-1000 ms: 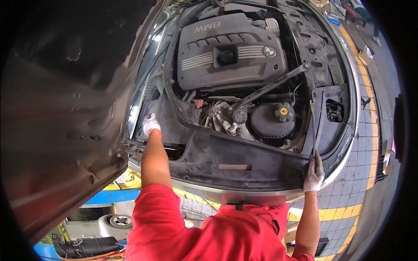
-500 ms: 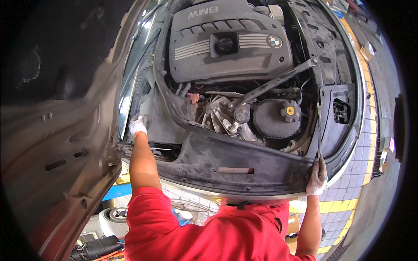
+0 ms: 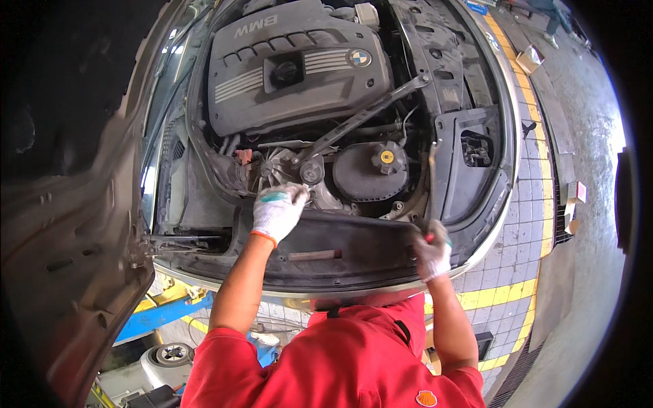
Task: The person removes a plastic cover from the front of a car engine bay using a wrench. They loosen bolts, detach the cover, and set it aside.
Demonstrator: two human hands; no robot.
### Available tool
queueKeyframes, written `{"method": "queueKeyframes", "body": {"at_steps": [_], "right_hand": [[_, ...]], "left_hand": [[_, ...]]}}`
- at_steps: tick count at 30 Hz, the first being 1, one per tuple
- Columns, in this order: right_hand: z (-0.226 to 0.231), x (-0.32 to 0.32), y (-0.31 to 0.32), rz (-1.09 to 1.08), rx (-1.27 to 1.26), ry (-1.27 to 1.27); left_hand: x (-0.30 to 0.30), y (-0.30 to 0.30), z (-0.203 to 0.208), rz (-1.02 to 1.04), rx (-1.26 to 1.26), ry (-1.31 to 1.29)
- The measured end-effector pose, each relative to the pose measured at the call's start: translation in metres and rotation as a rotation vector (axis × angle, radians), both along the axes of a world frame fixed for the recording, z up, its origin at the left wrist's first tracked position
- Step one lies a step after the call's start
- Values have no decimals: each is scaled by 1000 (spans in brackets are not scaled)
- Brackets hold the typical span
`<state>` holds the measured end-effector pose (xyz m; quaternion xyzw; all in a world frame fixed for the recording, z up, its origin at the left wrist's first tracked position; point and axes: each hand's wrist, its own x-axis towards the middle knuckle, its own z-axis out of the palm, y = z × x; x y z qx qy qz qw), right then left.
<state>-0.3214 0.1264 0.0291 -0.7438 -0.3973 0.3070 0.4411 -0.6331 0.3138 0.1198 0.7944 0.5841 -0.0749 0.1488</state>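
My left hand (image 3: 277,207), in a white glove with an orange cuff, is raised over the black plastic trim (image 3: 360,234) on my side of the open engine bay. Its fingers are curled in; whether something small is pinched in them is hidden. Just beyond it are the metal strut mount (image 3: 275,168) and a dark round reservoir (image 3: 360,177) with a yellow-marked cap. My right hand (image 3: 432,255), gloved and slightly blurred, is closed around a long thin metal tool (image 3: 433,180) with red at the grip. The tool points away from me, its bent tip above the bay's right side.
A metal brace (image 3: 364,119) slants across the bay beside the large engine cover (image 3: 292,75). The raised hood (image 3: 81,197) stands close on the left. A blue and yellow lift part (image 3: 160,316) is below it. Boxes (image 3: 529,60) lie on the floor at right.
My left hand has moved right, from beside the windshield edge to over the front trim. My right hand still holds the tool and has shifted with it. The whole view has swung.
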Motion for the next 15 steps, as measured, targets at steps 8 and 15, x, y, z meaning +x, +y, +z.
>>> {"method": "queueKeyframes", "body": {"at_steps": [8, 15], "right_hand": [[20, -99, 146, 625, -322, 569], [-58, -128, 201, 1556, 82, -756]], "left_hand": [[25, 6, -13, 121, -100, 317], [33, 6, -12, 60, -73, 455]]}}
